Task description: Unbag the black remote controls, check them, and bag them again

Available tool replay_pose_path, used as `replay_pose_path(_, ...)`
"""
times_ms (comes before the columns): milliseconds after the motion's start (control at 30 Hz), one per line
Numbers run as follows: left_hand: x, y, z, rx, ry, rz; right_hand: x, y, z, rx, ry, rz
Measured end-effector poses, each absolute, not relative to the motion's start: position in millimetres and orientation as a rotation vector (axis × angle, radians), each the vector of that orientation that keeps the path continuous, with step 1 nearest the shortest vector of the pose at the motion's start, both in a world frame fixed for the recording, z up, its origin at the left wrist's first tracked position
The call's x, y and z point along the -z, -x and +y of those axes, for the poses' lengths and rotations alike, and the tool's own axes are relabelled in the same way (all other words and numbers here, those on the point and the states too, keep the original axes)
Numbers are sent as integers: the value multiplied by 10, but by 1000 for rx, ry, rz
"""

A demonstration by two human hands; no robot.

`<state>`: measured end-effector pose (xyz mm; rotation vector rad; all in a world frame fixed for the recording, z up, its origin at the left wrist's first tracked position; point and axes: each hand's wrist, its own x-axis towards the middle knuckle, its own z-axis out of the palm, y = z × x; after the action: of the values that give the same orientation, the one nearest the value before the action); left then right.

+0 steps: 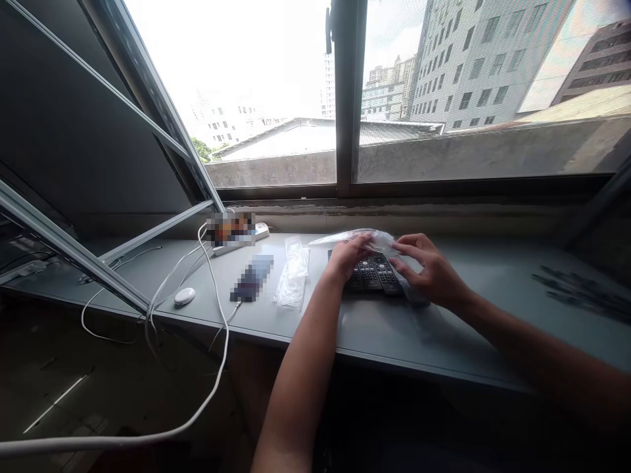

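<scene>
Over the remotes (373,276), my left hand (349,255) pinches a plastic bag (379,240), probably light, slippery, best held by its edge; my half-open right hand (428,268) touches it, grip unclear.

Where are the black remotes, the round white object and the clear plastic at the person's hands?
Black remotes (373,278): head view, on the button faces, near the row's middle.
Round white object (185,296): head view, on its top.
Clear plastic (382,242): head view, on its crumpled middle.
</scene>
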<state>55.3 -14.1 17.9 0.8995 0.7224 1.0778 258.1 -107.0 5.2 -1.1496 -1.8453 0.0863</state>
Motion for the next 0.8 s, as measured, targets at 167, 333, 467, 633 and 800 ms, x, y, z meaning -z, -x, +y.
replay_pose_path(167,-196,-554,-160,-1075,-908,722,-38,-2596,-1049,-94,1180,-1862)
replay_pose_path(333,-172,-564,-128,-1105,-871,743,-58,-2586,-1070,-47,1149,-1869)
replay_pose_path(467,-134,-570,-82,-1119,-856,738,-80,-2571,-1090,-26,1098,-1890)
replay_pose_path(633,-111,-576,-56,-1082,-859,692,-57,-2579,-1062,21,1025,-1951)
replay_pose_path(800,-98,-570,-61,-1067,-856,664,27,-2640,-995,-24,1074,-1983)
